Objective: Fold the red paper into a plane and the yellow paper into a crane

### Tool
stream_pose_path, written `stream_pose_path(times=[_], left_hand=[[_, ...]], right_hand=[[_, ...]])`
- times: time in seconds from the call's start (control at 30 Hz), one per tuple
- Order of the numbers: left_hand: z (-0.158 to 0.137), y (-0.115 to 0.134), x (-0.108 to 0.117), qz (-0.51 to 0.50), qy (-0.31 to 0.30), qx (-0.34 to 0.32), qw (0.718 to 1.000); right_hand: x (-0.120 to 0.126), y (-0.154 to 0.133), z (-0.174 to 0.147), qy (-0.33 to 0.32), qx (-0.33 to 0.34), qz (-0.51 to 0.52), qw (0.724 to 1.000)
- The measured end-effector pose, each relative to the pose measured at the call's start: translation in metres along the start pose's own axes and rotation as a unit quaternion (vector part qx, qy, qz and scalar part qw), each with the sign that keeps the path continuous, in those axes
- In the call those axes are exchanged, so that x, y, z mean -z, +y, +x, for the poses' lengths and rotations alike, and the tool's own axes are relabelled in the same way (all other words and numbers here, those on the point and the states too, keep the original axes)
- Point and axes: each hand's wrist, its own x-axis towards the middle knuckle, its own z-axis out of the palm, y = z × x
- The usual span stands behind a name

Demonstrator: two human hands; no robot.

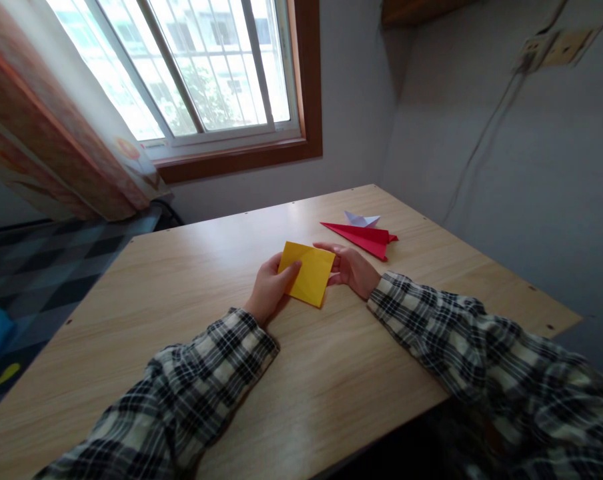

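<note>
A yellow square of folded paper (309,273) is tilted toward me above the middle of the wooden table. My left hand (273,283) grips its left side, the thumb lying across the front and the fingers hidden behind. At the paper's right edge is my right hand (354,268), its fingers apart and slightly curved; they reach the edge, but I cannot tell how firmly they touch it. Just beyond that hand lies a red paper plane (364,238), with a white paper boat (362,220) right behind it.
The light wooden table (221,267) has its far edge near a wall and a barred window (206,67). An orange curtain (46,120) hangs at left, above a dark checked surface (36,273). A cable runs down from a wall socket (534,52) at right.
</note>
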Motion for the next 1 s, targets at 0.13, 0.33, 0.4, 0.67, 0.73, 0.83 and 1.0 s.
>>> stream_pose_path(times=[0.13,0.33,0.4,0.67,0.73,0.83,1.0], left_hand=[[0.0005,-0.0010,0.0003,-0.003,0.000,-0.001,1.000],[-0.0011,0.0015,-0.0024,-0.010,-0.018,0.013,1.000],[-0.0011,0.0020,-0.0026,-0.013,-0.023,0.020,0.999],[0.0029,-0.0017,0.0006,-0.036,-0.018,0.023,0.999],[0.0033,-0.0019,0.0006,-0.055,-0.014,0.018,0.998],[0.0039,-0.0022,-0.0001,-0.080,-0.007,0.011,0.997],[0.0075,-0.0059,0.0017,-0.077,-0.025,0.006,0.997]], right_hand=[[-0.0032,0.0001,-0.0009,0.008,-0.016,-0.009,1.000],[-0.0020,0.0038,0.0024,0.002,-0.030,0.005,1.000],[-0.0010,0.0043,0.0033,0.020,-0.041,0.014,0.999],[-0.0002,0.0066,0.0039,0.062,-0.039,0.030,0.997],[0.0004,0.0080,0.0046,0.070,-0.029,0.036,0.996],[0.0017,0.0089,0.0059,0.082,-0.021,0.050,0.995],[0.0029,0.0058,0.0075,0.103,-0.004,0.080,0.992]])
